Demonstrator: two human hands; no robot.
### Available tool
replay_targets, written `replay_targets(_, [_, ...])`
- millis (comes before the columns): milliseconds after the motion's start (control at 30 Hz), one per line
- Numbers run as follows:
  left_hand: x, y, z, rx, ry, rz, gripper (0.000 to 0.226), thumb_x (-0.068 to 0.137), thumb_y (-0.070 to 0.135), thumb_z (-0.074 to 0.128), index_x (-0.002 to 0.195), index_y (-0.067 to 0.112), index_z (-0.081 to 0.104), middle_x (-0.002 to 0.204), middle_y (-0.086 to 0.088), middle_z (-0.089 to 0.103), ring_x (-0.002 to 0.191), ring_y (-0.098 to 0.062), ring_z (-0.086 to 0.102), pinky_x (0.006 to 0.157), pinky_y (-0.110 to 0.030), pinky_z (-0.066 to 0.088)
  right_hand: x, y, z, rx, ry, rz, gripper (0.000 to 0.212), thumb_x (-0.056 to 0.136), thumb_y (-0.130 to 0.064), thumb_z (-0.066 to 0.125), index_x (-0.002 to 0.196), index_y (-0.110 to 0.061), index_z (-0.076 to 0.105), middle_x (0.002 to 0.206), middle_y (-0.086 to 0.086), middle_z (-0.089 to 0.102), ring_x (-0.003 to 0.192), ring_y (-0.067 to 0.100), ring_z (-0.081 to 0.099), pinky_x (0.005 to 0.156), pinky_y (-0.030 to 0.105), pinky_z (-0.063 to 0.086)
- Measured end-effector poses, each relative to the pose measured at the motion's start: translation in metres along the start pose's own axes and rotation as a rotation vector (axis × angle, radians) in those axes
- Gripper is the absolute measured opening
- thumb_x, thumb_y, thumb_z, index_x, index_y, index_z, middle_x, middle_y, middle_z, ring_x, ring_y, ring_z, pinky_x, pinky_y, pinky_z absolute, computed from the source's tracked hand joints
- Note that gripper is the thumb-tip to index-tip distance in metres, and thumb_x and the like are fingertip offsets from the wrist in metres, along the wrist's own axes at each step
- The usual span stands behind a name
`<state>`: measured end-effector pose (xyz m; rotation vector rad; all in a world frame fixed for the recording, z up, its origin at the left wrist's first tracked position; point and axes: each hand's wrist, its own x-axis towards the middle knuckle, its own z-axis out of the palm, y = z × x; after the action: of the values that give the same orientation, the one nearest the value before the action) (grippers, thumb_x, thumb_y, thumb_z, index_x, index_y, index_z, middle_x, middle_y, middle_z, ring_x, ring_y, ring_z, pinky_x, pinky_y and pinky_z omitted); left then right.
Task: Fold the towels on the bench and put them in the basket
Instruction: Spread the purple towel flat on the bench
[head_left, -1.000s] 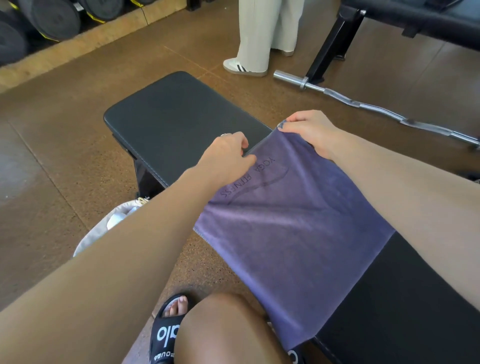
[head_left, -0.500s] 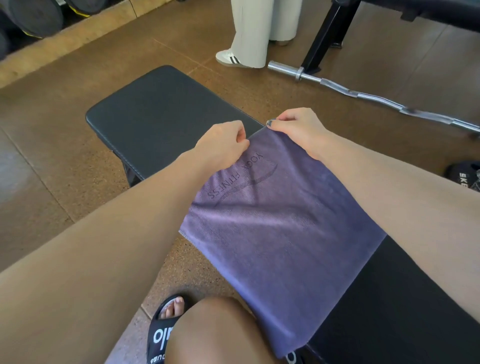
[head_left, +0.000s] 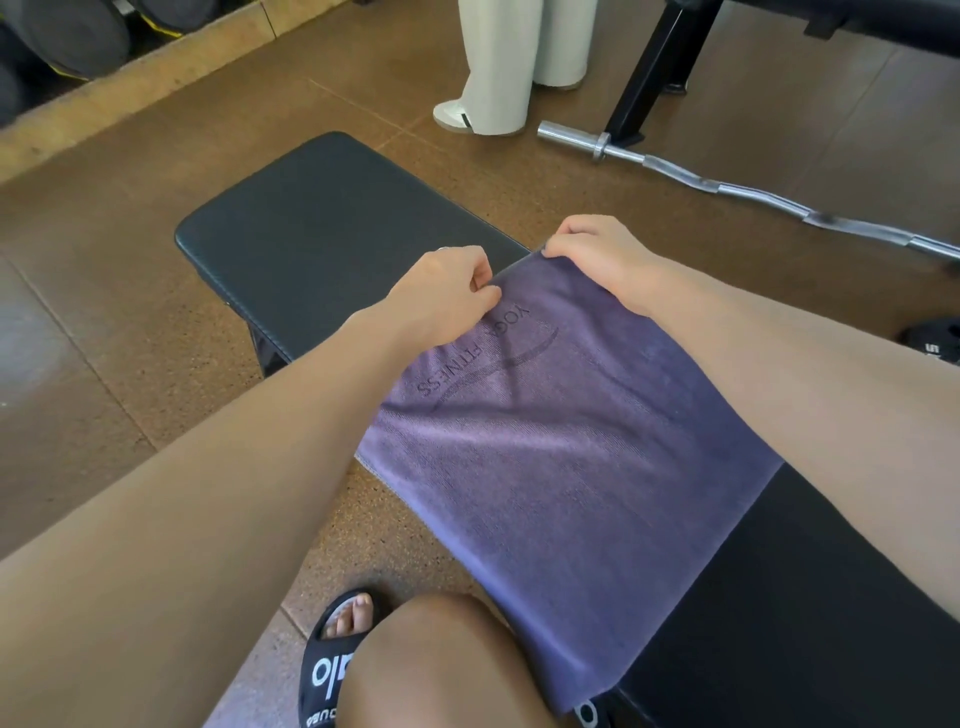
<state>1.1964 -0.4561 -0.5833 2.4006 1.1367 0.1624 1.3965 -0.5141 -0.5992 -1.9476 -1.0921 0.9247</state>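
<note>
Towel: a purple towel (head_left: 561, 467) lies spread across the black padded bench (head_left: 332, 234), its near-left part overhanging the bench's edge above the floor. Dark lettering reading "YOGA FITNESS" with a curved line runs along its far end.
Left hand: the left hand (head_left: 441, 296) has its fingers curled and pinches the towel's far edge next to the lettering.
Right hand: the right hand (head_left: 597, 254) is curled over the towel's far right corner, gripping it at the bench's surface.
Arms: both forearms stretch over the towel; the right forearm covers its right border, the left crosses its left side.
Bench surface: the far half of the pad is bare; a further stretch of pad shows at lower right, past the towel's near edge.
Basket: not in view.
Floor: brown speckled matting with seams.
Curl bar: a chrome curl bar (head_left: 753, 192) lies on the floor beyond the bench, well apart from the towel, just beside the black frame leg (head_left: 654, 67) of other equipment.
Bystander: a person in pale wide trousers (head_left: 498, 67) and a white shoe stands beyond the bench's far end.
Weights: dark weight plates (head_left: 62, 36) sit at top left behind a tan ledge; another plate (head_left: 935, 353) shows at the right edge.
Near foreground: the wearer's bare knee (head_left: 441, 670) and a black slide sandal (head_left: 332, 665) sit beside the hanging towel edge.
</note>
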Motion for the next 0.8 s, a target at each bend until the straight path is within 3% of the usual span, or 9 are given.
replay_targets(300, [0.001, 0.005, -0.010, -0.063, -0.045, -0.043, 0.010, 0.097, 0.027, 0.054, 0.094, 0.018, 0.055, 0.095, 0.000, 0.063, 0.080, -0.020, 0.059, 0.063, -0.029, 0.044, 0.000, 0.006, 0.003, -0.121, 0.164, -0.173, 0.009, 0.091, -0.023, 0.062, 0.084, -0.017, 0.063, 0.085, -0.005, 0.062, 0.079, 0.008, 0.055, 0.065, 0.023, 0.039])
replay_targets(433, [0.000, -0.004, -0.001, 0.015, -0.006, 0.005, 0.011, 0.098, 0.027, 0.053, 0.093, 0.017, 0.055, 0.093, -0.002, 0.066, 0.083, -0.024, 0.059, 0.070, -0.032, 0.045, 0.000, 0.013, 0.009, -0.210, 0.216, -0.252, 0.016, 0.097, -0.025, 0.059, 0.090, -0.012, 0.065, 0.083, -0.005, 0.062, 0.075, 0.007, 0.053, 0.065, 0.021, 0.039])
replay_targets(633, [-0.005, -0.010, -0.003, 0.100, 0.002, 0.004, 0.022, 0.102, 0.031, 0.045, 0.100, 0.016, 0.061, 0.096, -0.002, 0.063, 0.090, -0.028, 0.060, 0.072, -0.032, 0.041, 0.002, 0.012, 0.008, -0.330, 0.160, -0.279, 0.015, 0.100, -0.027, 0.055, 0.095, -0.014, 0.063, 0.089, -0.004, 0.061, 0.083, 0.013, 0.056, 0.065, 0.019, 0.039])
replay_targets(800, [-0.019, -0.011, -0.004, 0.359, -0.010, 0.045, 0.026, 0.106, 0.033, 0.033, 0.110, 0.013, 0.049, 0.098, -0.010, 0.064, 0.083, -0.035, 0.059, 0.074, -0.044, 0.048, 0.006, 0.008, 0.005, -0.327, 0.110, -0.223, 0.018, 0.101, -0.033, 0.055, 0.098, -0.017, 0.062, 0.098, -0.006, 0.061, 0.090, 0.013, 0.054, 0.073, 0.027, 0.037])
